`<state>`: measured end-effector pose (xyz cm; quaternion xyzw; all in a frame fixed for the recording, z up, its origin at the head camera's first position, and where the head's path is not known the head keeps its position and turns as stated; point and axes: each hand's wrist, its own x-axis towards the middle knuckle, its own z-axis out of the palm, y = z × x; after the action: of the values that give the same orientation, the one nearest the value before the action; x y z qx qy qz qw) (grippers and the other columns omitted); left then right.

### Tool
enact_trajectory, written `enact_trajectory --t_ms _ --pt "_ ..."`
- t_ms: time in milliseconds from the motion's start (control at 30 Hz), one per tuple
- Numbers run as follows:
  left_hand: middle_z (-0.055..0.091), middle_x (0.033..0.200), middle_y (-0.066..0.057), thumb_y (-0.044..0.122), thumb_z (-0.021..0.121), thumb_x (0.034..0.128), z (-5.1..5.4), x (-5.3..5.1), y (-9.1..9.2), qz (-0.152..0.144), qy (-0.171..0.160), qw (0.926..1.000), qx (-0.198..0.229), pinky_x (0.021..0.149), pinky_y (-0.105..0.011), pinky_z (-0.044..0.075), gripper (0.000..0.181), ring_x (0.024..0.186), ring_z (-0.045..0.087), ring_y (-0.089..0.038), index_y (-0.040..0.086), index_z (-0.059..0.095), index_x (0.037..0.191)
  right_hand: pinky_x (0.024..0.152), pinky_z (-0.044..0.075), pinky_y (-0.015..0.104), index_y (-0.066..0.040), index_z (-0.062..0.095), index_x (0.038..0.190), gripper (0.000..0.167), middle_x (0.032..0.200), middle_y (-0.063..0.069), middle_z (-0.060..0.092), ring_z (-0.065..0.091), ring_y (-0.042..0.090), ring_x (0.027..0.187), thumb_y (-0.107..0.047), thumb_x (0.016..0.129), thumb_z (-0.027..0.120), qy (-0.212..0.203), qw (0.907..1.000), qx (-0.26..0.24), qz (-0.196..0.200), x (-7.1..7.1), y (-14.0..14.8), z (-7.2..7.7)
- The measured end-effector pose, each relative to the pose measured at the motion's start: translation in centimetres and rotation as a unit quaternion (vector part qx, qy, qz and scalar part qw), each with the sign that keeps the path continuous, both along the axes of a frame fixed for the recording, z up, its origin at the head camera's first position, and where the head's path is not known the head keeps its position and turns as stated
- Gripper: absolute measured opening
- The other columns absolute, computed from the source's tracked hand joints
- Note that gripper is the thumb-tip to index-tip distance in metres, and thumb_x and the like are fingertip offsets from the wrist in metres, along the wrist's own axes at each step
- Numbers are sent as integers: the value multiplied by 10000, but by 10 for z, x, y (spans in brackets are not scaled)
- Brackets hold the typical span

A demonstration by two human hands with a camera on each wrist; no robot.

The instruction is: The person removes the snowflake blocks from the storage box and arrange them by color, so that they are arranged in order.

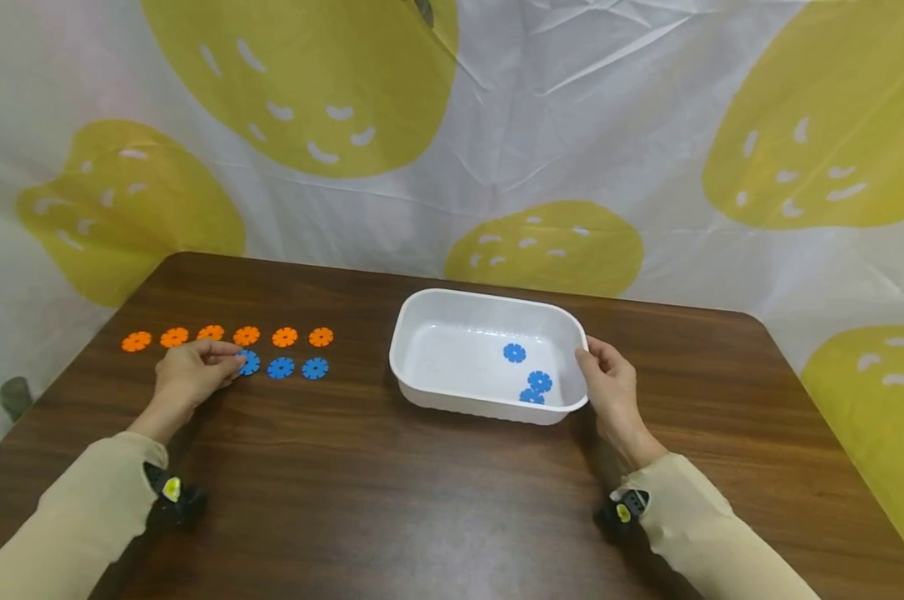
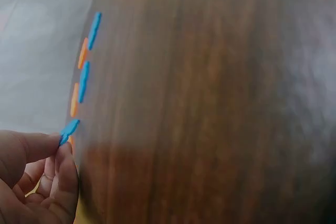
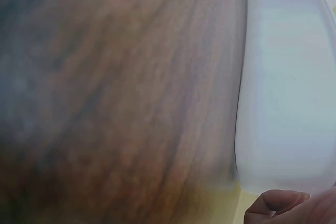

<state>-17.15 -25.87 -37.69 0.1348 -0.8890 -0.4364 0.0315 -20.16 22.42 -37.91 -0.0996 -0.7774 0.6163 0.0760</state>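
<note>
My left hand (image 1: 192, 375) pinches a blue notched plastic disc (image 1: 249, 362) between thumb and fingers. In the left wrist view that disc (image 2: 70, 128) is tilted at the fingertips. Two more blue discs (image 1: 315, 368) lie to its right on the table. Behind them runs a row of several orange notched discs (image 1: 284, 337), partly covered by the left hand. With thumb over the rim, my right hand (image 1: 612, 392) grips the right end of a white plastic tub (image 1: 452, 400). Inside it lie three blue discs (image 1: 515, 352), two of them overlapping.
The brown wooden table (image 1: 392, 500) reaches back to a white curtain (image 1: 496, 167) with big yellow fruit shapes. The tub stands right of the disc rows, separated from them by a strip of table. A black camera strap (image 1: 174, 492) circles the left wrist.
</note>
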Motion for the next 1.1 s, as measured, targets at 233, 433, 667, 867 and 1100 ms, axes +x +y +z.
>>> enact_trajectory --t_ms 233,433,667,867,1100 --pt "677 1018 -218 289 632 896 -1 1 -1 46 16 9943 -1064 747 -424 435 356 945 572 -333 -22 656 1068 692 516 170 28 506 1297 385 1166 222 561 581 148 850 -174 970 475 -37 10000 16 -37 -1 1 -1" --pt "674 970 -223 244 632 898 1 0 0 -77 -30 9894 -1447 658 -373 436 317 870 588 -331 -33 658 1050 703 517 172 18 502 1305 386 1181 215 563 577 176 884 -174 972 473 -80 10000 23 -20 0 0 0" --pt "645 1044 -249 207 646 886 -1 0 1 -47 76 9888 -1487 707 -422 436 257 919 564 -358 -22 677 996 692 513 160 18 501 1306 388 1167 213 556 572 153 862 -181 974 473 -116 9999 32 0 0 0 0" --pt "652 1029 -243 248 632 898 1 2 0 -78 181 9891 -1457 720 -442 440 305 913 570 -356 -26 653 1032 696 507 152 14 493 1316 395 1180 212 552 567 171 884 -184 974 471 -179 9998 60 37 -1 -1 -1" --pt "679 936 -190 279 636 895 17 -4 26 -450 862 9878 -1213 614 -289 436 318 790 608 -260 -5 649 1037 709 511 162 18 491 1314 395 1184 217 552 565 187 899 -181 974 472 -170 9999 29 5 -1 0 -2"
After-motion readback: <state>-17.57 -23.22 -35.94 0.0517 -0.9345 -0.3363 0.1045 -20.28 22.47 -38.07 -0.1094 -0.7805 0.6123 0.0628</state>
